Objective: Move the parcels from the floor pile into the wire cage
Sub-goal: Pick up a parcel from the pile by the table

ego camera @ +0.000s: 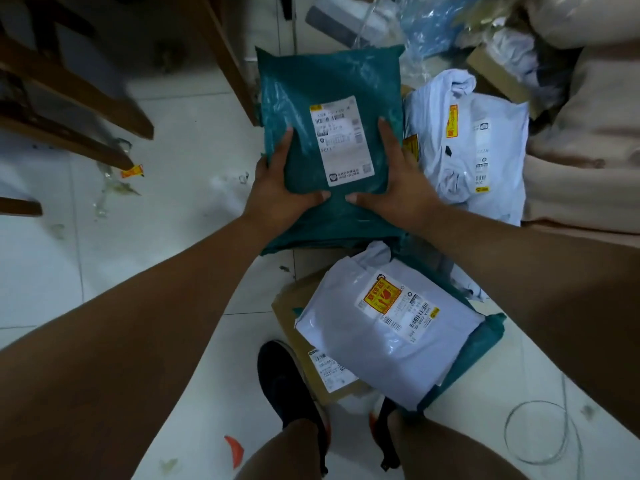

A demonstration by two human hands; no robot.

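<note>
Two hands grasp one teal parcel [329, 81]: the left hand [277, 188] takes its left edge and the right hand [394, 188] its right edge. Each thumb lies across the top near the lower rim and each forefinger stretches up the side, while the other fingers are out of sight beneath. Gripping both edges probably keeps the limp plastic bag flat and stops it sagging in a lift. Its white label [341, 140] faces up between the hands, the print too blurred to read. Whether the parcel is clear of what lies under it cannot be told, as more teal shows just below its near edge. Just beside it on the right lies a pale parcel [485, 150], and nearer the person's shoe [287, 382] a second pale parcel [388, 337] rests on a brown flat parcel [294, 306]. Wooden legs [104, 98] stand to the left on the tiled floor [173, 168]. The wire cage is nowhere in view, so the carrying direction is unknown
</note>
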